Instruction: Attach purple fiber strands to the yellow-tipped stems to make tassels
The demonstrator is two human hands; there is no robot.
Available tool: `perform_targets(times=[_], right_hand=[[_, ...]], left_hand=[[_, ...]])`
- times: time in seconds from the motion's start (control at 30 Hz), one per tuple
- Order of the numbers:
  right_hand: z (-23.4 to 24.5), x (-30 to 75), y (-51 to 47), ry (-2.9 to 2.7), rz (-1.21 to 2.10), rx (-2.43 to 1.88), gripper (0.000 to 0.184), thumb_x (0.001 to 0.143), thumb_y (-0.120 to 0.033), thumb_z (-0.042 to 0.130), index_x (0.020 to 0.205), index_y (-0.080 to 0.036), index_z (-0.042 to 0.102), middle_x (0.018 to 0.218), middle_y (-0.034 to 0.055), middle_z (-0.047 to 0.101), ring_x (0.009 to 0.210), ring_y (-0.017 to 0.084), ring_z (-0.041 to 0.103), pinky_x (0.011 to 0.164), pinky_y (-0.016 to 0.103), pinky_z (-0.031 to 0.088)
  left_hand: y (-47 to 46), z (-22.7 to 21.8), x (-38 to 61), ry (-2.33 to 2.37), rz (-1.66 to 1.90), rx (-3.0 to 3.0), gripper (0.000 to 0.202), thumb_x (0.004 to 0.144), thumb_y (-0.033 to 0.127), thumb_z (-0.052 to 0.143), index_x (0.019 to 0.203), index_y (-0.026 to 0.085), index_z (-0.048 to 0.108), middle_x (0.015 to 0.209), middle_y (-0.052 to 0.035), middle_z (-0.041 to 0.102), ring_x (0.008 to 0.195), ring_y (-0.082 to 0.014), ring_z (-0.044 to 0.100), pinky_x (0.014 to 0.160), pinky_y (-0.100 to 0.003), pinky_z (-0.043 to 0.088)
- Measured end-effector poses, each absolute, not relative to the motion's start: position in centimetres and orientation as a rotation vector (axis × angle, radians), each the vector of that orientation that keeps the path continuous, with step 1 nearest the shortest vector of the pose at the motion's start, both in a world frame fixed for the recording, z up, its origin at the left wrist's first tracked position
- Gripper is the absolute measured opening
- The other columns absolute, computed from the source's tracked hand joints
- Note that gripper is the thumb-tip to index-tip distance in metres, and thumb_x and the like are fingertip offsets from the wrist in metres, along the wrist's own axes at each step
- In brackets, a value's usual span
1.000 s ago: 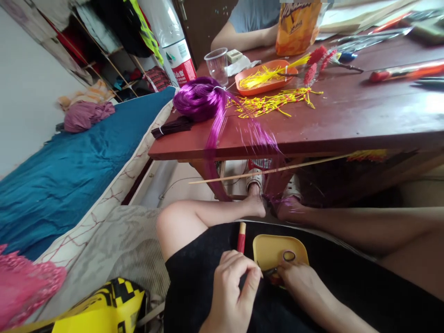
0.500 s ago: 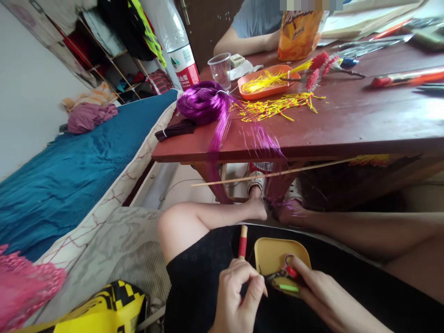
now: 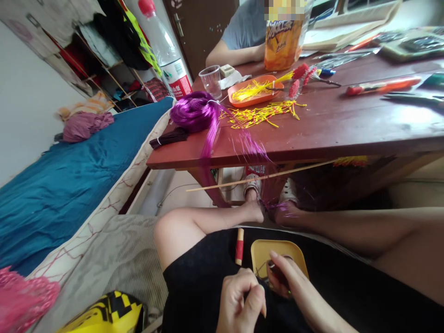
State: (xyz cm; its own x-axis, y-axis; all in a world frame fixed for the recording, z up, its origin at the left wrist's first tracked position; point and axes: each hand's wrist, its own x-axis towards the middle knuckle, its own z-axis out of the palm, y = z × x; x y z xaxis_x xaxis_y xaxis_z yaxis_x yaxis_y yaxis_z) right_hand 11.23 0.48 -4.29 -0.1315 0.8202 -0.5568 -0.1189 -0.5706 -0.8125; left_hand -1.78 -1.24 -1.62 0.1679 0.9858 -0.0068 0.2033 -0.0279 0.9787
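My left hand (image 3: 241, 299) is closed in a pinch above the black cloth on my lap. Whatever lies between its fingers is too small to make out. Just beyond it is a wooden spool wound with red thread (image 3: 239, 247). My right hand (image 3: 293, 280) curls over the yellow tray (image 3: 260, 252), around a small pair of scissors (image 3: 269, 266); only a dark part of them shows, the rest being hidden by the fingers. The two hands are close together but apart.
On the red-brown table (image 3: 312, 134) lie a purple fibre bundle (image 3: 194, 111), yellow strands (image 3: 263, 114) and an orange tray (image 3: 248, 102). A thin stick (image 3: 236, 183) crosses below its edge. Someone's arm (image 3: 232, 56) rests behind an orange packet (image 3: 282, 46).
My right hand has turned and drawn in toward my left, covering most of the scissors. My left hand stays pinched, now slightly farther from the spool. The whole view has shifted a little.
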Motion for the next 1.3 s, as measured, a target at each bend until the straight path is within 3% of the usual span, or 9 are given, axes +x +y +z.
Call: perform_targets(times=[0.27,0.7,1.07,1.23,1.3], right_hand=[[-5.0,11.0,0.1,-0.74,1.696,-1.534,0.043,0.071,-0.06,0.048,0.055,-0.02,0.044,0.059,-0.0036,0.04,0.057,0.014,0.037,0.055,0.027,0.035],[-4.4,10.6,0.1,-0.709,1.719,-1.492,0.044,0.074,-0.056,0.047,0.049,-0.021,0.038,0.05,-0.0061,0.034,0.05,0.011,0.029,0.048,0.025,0.028],[-4.8,10.6,0.0,-0.719,1.72,-1.499,0.044,0.074,-0.058,0.047,0.051,-0.021,0.042,0.052,-0.0049,0.037,0.05,0.012,0.034,0.048,0.025,0.033],[-5.7,11.7,0.4,-0.781,1.715,-1.506,0.048,0.083,-0.057,0.033,0.053,-0.021,0.044,0.049,-0.0042,0.037,0.047,0.013,0.037,0.047,0.025,0.035],[-6.4,12.6,0.8,-1.111,1.559,-1.561,0.046,0.089,-0.049,0.024,0.064,-0.02,0.05,0.053,-0.0027,0.044,0.049,0.014,0.044,0.048,0.024,0.038]], left_hand=[[-1.3,-1.6,-1.7,1.263,0.941,1.434,0.054,0.085,0.054,0.037,0.044,0.019,0.036,0.045,0.0025,0.035,0.044,-0.0104,0.035,0.051,-0.027,0.031],[-1.3,-1.8,-1.8,1.227,0.953,1.403,0.052,0.084,0.053,0.038,0.045,0.019,0.037,0.045,0.0027,0.034,0.045,-0.0107,0.035,0.052,-0.027,0.03],[-1.2,-1.6,-1.7,1.249,0.924,1.415,0.054,0.084,0.056,0.036,0.044,0.02,0.035,0.043,0.0023,0.034,0.044,-0.0113,0.035,0.053,-0.027,0.032],[-1.3,-1.7,-1.7,1.217,0.976,1.385,0.052,0.084,0.052,0.039,0.044,0.019,0.036,0.044,0.0026,0.033,0.045,-0.011,0.035,0.051,-0.027,0.03],[-1.3,-1.8,-1.7,1.219,0.987,1.366,0.052,0.084,0.052,0.04,0.044,0.019,0.037,0.045,0.0026,0.033,0.045,-0.0107,0.035,0.051,-0.027,0.029]])
